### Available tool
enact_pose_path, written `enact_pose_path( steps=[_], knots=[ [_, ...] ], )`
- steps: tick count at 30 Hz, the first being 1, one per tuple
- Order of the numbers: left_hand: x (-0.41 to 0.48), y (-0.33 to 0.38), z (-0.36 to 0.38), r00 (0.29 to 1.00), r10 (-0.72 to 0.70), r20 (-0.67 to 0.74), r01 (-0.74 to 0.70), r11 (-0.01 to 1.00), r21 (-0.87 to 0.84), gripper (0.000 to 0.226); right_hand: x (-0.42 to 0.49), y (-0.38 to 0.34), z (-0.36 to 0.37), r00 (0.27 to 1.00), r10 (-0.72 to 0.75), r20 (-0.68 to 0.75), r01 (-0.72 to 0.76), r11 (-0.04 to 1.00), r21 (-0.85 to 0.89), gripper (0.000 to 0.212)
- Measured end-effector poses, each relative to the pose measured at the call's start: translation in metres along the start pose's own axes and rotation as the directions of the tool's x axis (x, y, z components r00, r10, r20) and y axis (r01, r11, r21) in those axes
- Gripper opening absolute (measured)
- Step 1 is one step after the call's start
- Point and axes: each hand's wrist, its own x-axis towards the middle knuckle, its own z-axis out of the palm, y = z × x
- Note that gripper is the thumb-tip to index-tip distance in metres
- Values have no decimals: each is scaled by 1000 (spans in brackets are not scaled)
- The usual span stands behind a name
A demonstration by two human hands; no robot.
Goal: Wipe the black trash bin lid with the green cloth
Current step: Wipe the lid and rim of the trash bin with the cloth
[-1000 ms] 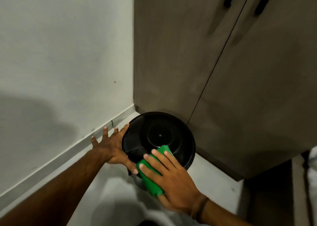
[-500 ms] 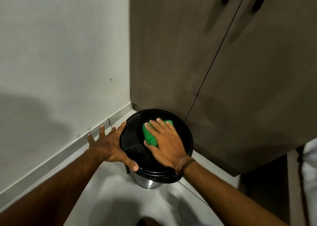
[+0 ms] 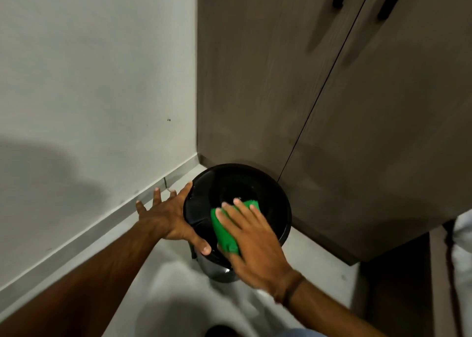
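Note:
A round black trash bin lid [image 3: 237, 183] tops a small shiny metal bin [image 3: 217, 270] standing on the floor in the corner. My left hand [image 3: 168, 214] braces the lid's left rim, fingers spread and thumb hooked over the near edge. My right hand [image 3: 252, 239] lies flat on the green cloth [image 3: 223, 230], pressing it onto the near part of the lid. The cloth is folded and shows beside my fingers and at their tips. My right hand is slightly blurred.
A grey wall [image 3: 89, 94] with a pale skirting board [image 3: 84, 234] runs along the left. Brown cabinet doors [image 3: 357, 132] with black handles stand right behind the bin. The floor [image 3: 166, 285] is pale grey. A dark gap lies at the right.
My right hand has slid the green cloth from the lid's middle back toward the near edge. One second ago it was also at the near edge. The left hand has stayed on the rim.

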Motion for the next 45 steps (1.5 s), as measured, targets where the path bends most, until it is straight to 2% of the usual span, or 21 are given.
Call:
enact_pose_path(
  steps=[3, 5, 7, 10, 12, 17, 23, 30, 36, 39, 42, 45],
  knots=[
    [0, -1, 1, 1000, 22, 0, -22, 999, -25, 188, -61, -1, 7, 1000, -19, 17, 19, 1000, -12, 96],
    [1, -1, 2, 999, 38, -1, -38, 998, -52, 187, -84, 11, 6, 1000, 21, 7, -22, 1000, 16, 98],
    [1, 0, 3, 998, 55, -3, -55, 996, -70, 186, -83, 29, 4, 981, 182, -60, -171, 972, 161, 82],
    [1, -1, 3, 998, 57, 2, -57, 996, -71, 184, -36, 63, -9, 868, 491, -77, -419, 806, 417, 64],
    [1, -2, 3, 998, 60, 5, -60, 996, -70, 184, 7, 85, -14, 830, 557, -28, -487, 749, 450, 60],
    [2, -3, 4, 998, 60, -18, -61, 995, -81, 187, 96, 99, -17, 848, 530, 17, -505, 799, 326, 59],
    [2, -1, 3, 999, 30, -29, -33, 996, -88, 189, 113, 57, 0, 944, 328, 22, -328, 944, 25, 72],
    [2, -1, 8, 999, 9, -38, -11, 998, -61, 193, 79, -15, 13, 990, 126, 68, -132, 987, 92, 74],
    [5, -2, 11, 999, 3, -40, -6, 997, -72, 192, 107, -8, 2, 988, -87, 126, 81, 995, 52, 64],
    [5, -3, 10, 999, 13, -49, -18, 994, -107, 189, 130, 17, -6, 986, -63, 155, 59, 998, 32, 63],
    [3, -3, 10, 997, 15, -76, -25, 992, -125, 187, 133, 53, -18, 989, 69, 134, -76, 996, 52, 63],
    [2, -1, 8, 997, 19, -72, -28, 991, -128, 186, 96, 87, -23, 973, 215, 79, -224, 967, 125, 63]
  ],
)
